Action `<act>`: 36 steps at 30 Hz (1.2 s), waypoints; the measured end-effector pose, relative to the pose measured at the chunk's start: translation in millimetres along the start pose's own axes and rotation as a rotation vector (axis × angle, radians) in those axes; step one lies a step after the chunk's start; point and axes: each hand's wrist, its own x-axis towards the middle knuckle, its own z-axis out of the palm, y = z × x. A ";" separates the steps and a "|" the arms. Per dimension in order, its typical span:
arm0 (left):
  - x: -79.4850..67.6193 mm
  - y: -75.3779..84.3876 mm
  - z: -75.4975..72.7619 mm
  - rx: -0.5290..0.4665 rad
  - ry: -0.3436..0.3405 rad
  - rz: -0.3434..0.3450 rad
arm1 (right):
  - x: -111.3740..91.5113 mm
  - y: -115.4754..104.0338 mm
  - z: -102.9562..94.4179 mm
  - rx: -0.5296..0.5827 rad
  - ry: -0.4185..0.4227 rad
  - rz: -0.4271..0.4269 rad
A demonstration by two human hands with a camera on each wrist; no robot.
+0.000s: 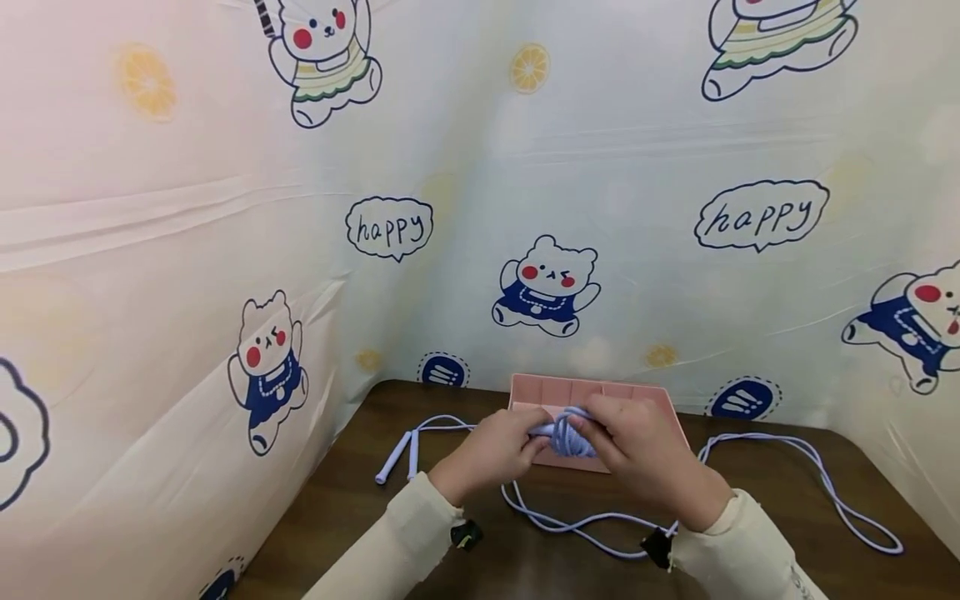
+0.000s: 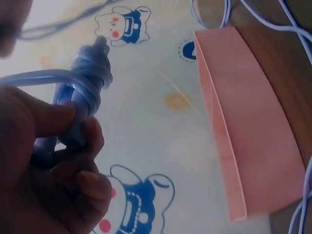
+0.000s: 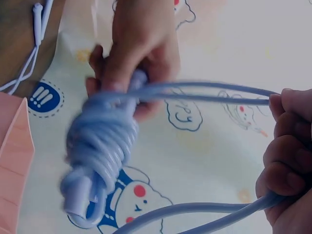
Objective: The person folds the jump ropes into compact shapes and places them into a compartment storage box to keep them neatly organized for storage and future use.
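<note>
My left hand (image 1: 491,446) grips one end of a wound lavender jump rope (image 1: 573,437), thumb and fingers round its handles. In the right wrist view the bundle (image 3: 102,141) shows many turns of cord about the handles, with a handle end poking out at the bottom. Two strands of cord (image 3: 209,92) run from the bundle to my right hand (image 3: 292,146), whose curled fingers hold them. More doubled cord leaves the lower side of that hand. The left wrist view shows the left thumb pressed against the coils (image 2: 92,73).
Behind the hands stands a pink open box (image 1: 540,390) with dividers. Another pair of lavender handles (image 1: 393,458) lies on the dark wooden table (image 1: 345,533) at left. Loose cord (image 1: 832,483) loops across the right side and front. A printed cloth (image 1: 630,292) hangs around the table.
</note>
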 end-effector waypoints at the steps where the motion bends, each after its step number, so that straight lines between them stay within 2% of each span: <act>1: -1.1 2.0 2.0 0.003 0.003 0.021 | 0.7 2.6 -1.5 -0.006 0.006 0.007; 6: -5.2 6.9 9.2 0.032 -0.003 0.103 | -0.2 15.5 -2.9 0.010 -0.022 0.068; 11: 1.6 9.1 13.7 -0.012 -0.067 0.147 | -6.0 38.8 -3.6 0.029 -0.049 0.130; 13: 4.2 9.4 15.1 -0.022 -0.090 0.179 | -7.7 49.9 -4.2 0.057 -0.042 0.131; 18: 11.0 16.6 18.0 -0.005 -0.122 0.284 | -13.4 79.6 -6.1 0.079 -0.020 0.059; 20: 13.1 21.2 18.5 -0.004 -0.133 0.302 | -15.6 88.7 -6.8 0.051 -0.042 0.075; 26: 19.3 26.8 21.7 0.008 -0.131 0.308 | -21.7 109.9 -3.4 -0.007 -0.138 0.205; 31: 19.1 23.8 24.0 -0.051 -0.099 0.331 | -27.6 126.7 8.2 0.012 -0.148 0.245; 36: 17.5 24.6 24.8 -0.203 -0.066 0.357 | -33.9 133.7 17.6 0.058 -0.155 0.281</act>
